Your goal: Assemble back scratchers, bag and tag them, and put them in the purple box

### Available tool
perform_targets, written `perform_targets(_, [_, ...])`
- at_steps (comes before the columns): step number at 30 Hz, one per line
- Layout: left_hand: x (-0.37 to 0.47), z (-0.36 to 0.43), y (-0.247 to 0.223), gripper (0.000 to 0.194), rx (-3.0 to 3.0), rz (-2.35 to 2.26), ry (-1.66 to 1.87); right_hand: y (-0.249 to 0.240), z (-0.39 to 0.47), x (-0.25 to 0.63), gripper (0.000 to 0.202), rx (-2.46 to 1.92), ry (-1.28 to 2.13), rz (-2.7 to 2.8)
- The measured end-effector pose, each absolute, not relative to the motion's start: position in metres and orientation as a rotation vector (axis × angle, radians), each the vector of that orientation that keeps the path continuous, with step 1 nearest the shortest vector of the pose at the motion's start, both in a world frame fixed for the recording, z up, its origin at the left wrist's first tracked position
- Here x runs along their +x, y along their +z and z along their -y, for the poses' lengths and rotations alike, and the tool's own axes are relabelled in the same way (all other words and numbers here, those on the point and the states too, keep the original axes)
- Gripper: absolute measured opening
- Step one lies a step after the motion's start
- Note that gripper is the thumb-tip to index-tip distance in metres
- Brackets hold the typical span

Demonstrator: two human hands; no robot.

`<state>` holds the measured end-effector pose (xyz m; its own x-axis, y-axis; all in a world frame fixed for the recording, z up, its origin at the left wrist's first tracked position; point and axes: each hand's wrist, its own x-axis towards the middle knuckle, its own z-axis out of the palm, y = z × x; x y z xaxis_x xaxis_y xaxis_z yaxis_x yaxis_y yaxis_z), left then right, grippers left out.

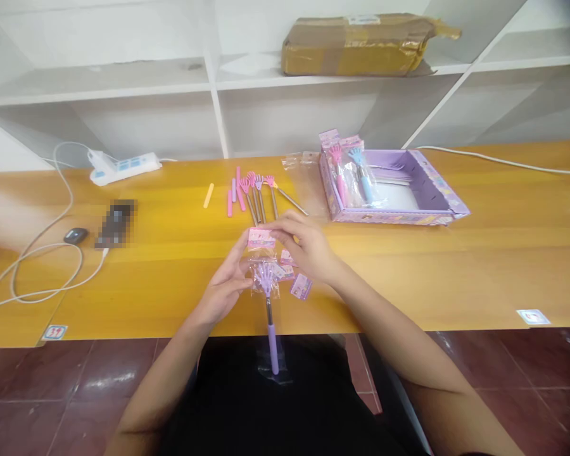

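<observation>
My left hand holds the left side of a pink printed header card, its thumb by the clear bag below. The fingers of my right hand pinch the card's right edge. Below the card, a purple back scratcher with a hand-shaped head lies inside the clear bag and reaches past the table edge over my lap. Several small printed cards lie beside it, partly under my right hand. Beyond my hands are several unbagged back scratchers with pink and purple heads and metal rods.
Loose coloured handle sleeves and a yellow one lie behind. A purple display box holds bagged back scratchers; clear bags lie beside it. Left are a power strip, cables and a blurred phone. A carton sits on the shelf.
</observation>
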<state>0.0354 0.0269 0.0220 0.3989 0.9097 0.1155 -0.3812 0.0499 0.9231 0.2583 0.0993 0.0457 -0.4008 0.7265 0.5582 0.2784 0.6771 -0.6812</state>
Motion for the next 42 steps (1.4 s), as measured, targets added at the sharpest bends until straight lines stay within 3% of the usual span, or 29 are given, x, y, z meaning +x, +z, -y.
perform_targets(42, [0.039,-0.025,0.024,0.084,1.246,-0.542,1.082,0.042,-0.081,0.250,0.034,-0.595,0.757,2.092])
